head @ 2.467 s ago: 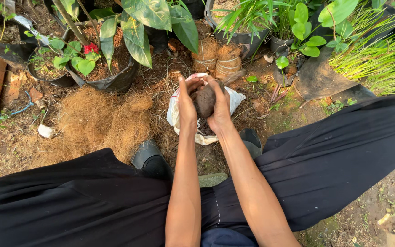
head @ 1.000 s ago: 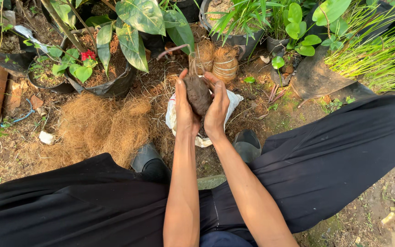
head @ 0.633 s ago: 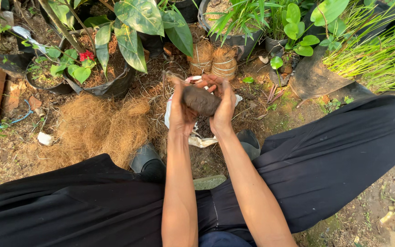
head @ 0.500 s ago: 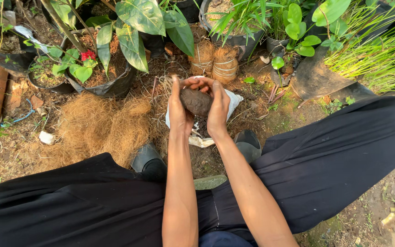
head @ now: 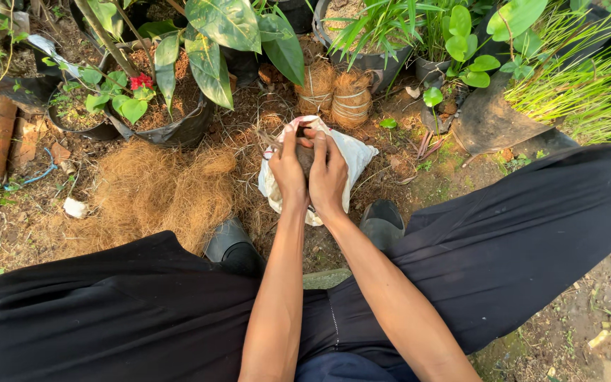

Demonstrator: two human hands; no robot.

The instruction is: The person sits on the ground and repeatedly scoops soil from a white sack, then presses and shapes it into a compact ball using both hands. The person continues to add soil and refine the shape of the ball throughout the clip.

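— Both hands are cupped together. The left hand (head: 288, 168) and the right hand (head: 329, 175) press from two sides on a dark soil ball (head: 305, 154), so both are closed around it, fingers pointing away from the body.

— Where is this ball exactly?

— It is between the palms, just above the white sack (head: 351, 152), which lies open on the ground between the two dark boots (head: 231, 244). Only a small dark part of the ball shows between the fingers.

— Which step do you think is in hand?

— I judge it is the shaping: the soil is being squeezed into a round, compact lump. The next move probably needs even pressure from both palms, because such a lump looks crumbly and could break if one side is pushed too hard.

— And the materials around?

— To the left lies a heap of coconut fibre (head: 153, 194), pale brown, dry and hairy. Beyond the sack stand two fibre-wrapped balls (head: 335, 95), rough and tied with thin string. A black plastic pot (head: 178, 127) holds a plant with large smooth green leaves, and a small red flower (head: 141, 80) shows beside it. The ground is bare earth with dry litter.
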